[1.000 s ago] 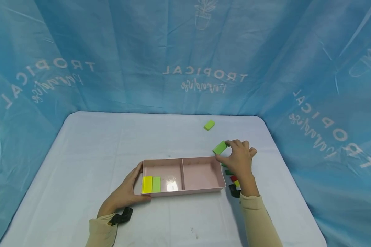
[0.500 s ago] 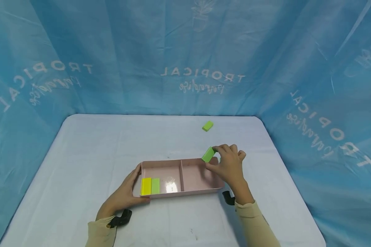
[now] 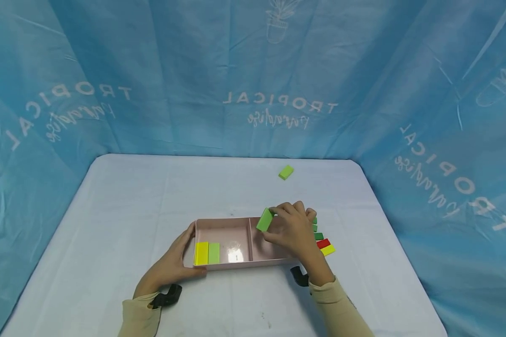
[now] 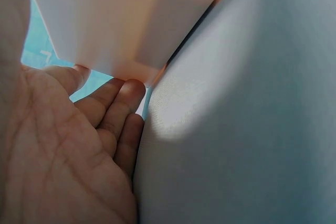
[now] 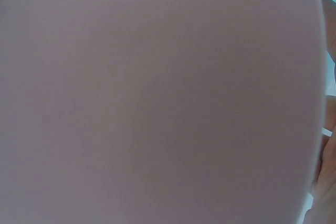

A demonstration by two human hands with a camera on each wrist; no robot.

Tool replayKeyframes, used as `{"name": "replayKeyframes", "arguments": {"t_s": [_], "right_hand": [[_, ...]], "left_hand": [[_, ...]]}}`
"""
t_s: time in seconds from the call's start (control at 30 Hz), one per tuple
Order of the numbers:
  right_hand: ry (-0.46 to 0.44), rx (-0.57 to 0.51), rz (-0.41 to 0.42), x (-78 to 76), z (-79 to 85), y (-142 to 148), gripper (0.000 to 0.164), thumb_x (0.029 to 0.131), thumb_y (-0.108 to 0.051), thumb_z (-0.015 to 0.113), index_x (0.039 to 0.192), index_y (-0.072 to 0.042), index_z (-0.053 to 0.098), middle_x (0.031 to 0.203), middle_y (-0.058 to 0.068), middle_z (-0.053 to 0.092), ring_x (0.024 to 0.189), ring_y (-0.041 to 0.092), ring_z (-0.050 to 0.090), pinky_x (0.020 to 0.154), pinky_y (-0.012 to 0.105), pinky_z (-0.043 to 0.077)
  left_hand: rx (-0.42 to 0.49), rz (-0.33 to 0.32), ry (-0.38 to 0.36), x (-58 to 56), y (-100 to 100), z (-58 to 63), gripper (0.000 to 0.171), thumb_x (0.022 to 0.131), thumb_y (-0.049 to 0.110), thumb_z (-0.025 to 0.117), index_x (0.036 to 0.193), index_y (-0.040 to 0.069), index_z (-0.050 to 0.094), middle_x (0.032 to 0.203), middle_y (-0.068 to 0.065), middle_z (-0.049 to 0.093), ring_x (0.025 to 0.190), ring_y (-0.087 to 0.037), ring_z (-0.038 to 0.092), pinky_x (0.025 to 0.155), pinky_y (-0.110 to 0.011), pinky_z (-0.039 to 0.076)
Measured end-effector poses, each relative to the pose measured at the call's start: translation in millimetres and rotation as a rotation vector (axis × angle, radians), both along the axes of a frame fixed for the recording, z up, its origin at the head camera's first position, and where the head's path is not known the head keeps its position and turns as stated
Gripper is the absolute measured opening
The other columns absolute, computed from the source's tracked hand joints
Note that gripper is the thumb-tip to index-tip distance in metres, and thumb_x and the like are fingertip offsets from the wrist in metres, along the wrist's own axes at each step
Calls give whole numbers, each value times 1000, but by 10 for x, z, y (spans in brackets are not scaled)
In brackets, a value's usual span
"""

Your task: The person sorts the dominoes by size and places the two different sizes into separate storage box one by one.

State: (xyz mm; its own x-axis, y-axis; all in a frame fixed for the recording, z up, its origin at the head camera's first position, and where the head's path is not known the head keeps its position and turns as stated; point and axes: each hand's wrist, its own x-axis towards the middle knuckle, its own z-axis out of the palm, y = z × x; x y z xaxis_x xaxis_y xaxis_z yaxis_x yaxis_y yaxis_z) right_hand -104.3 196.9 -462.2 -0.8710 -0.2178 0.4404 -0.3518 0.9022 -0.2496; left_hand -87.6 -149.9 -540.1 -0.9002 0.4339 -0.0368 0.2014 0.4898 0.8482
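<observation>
A pink box [image 3: 236,266] with two compartments lies on the table. My left hand [image 3: 172,262] holds its left end in the head view, thumb along the front wall and fingers by the left side; the left wrist view shows fingers [image 4: 128,100] against the box wall [image 4: 105,19]. My right hand [image 3: 293,231] pinches a green block [image 3: 265,220] between thumb and fingers, tilted above the box near the divider [image 3: 250,238]. A yellow block [image 3: 201,253] and a light green block [image 3: 213,253] stand side by side in the left compartment's front corner.
Right of the box lie several blocks: dark green [image 3: 318,236], red [image 3: 323,243] and yellow [image 3: 328,250], partly hidden by my right hand. Another light green block [image 3: 286,172] lies near the table's [image 3: 152,187] back edge. A blue curtain [image 3: 253,56] hangs around the table.
My right hand has carried the green block leftward from the box's right back corner to near the divider. My left hand stays on the box.
</observation>
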Motion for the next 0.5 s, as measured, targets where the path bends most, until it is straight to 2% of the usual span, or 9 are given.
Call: {"name": "replayKeyframes", "arguments": {"t_s": [0.23,0.5], "right_hand": [[-38,25,47,-1,-10,-190,61,65,-53,88,116,-22,75,107,-7,67,91,17,45,81,49,25],[-79,175,53,44,8,-341,62,66,-62,83,117,-29,74,110,-13,66,94,14,48,76,41,36]], "left_hand": [[11,7,0,14,-2,6,133,68,45,92,164,16,4,166,-16,22,152,-43,17,118,-68,18],[5,1,-7,12,-8,34,134,68,44,93,164,17,3,166,-14,22,152,-42,17,119,-66,19]]}}
